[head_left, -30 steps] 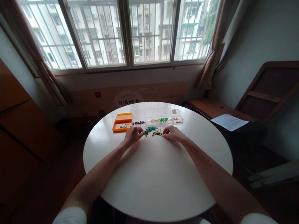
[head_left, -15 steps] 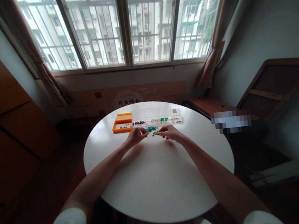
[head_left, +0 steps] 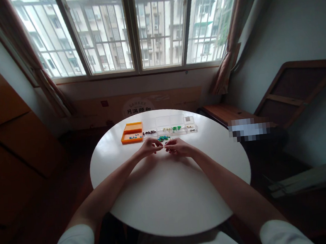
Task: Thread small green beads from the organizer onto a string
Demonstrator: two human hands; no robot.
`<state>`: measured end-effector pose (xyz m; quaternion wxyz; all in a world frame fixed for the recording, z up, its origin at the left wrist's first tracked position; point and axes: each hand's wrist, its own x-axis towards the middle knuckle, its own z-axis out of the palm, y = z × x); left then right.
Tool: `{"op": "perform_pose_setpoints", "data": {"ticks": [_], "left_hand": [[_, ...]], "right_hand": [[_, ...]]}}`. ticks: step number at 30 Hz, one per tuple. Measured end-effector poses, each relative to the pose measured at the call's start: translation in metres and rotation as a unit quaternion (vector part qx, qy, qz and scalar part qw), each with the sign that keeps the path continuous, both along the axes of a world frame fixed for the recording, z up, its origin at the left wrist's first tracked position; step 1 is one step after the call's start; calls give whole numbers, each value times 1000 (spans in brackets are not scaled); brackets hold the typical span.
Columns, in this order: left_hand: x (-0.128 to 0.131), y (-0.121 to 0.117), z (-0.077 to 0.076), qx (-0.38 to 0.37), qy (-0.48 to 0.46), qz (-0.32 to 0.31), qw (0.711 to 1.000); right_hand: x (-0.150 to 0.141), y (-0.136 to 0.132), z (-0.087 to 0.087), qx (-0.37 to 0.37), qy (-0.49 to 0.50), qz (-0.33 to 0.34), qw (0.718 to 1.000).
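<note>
My left hand (head_left: pixel 150 147) is over the white round table, thumb and fingers pinched together on something too small to make out. Facing it, my right hand (head_left: pixel 179 147) also has its fingertips closed, and a tiny pale piece seems to show at their tips. The two sets of fingertips nearly meet. Just beyond them lies a pile of small green and blue pieces (head_left: pixel 164 138), partly hidden by my hands. Behind the pile stand an orange box (head_left: pixel 122 141) with its lid open and some blue pieces inside, and clear boxes holding dark pieces (head_left: pixel 150 132) and green pieces (head_left: pixel 176 128).
The round white table (head_left: pixel 171 198) fills the middle. A small clear box (head_left: pixel 188 119) stands at the right end of the row. To the right is a low wooden bench (head_left: pixel 223 113) with a blurred pale patch on it. A barred window is ahead.
My right hand has moved left from the loose pieces to meet my left hand's fingertips. My left hand has shifted slightly right relative to the boxes. The view has turned slightly.
</note>
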<state>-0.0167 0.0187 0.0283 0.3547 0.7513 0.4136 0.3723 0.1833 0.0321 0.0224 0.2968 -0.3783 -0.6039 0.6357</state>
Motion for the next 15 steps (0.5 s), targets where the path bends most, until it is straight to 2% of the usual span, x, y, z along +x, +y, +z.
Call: {"op": "perform_pose_setpoints", "data": {"ticks": [9, 15], "left_hand": [[-2, -1, 0, -12, 12, -21, 1000], [2, -3, 0, 0, 3, -11, 1000]], "right_hand": [[-2, -2, 4, 4, 0, 8, 1000], [-3, -3, 4, 3, -6, 6, 1000]]}}
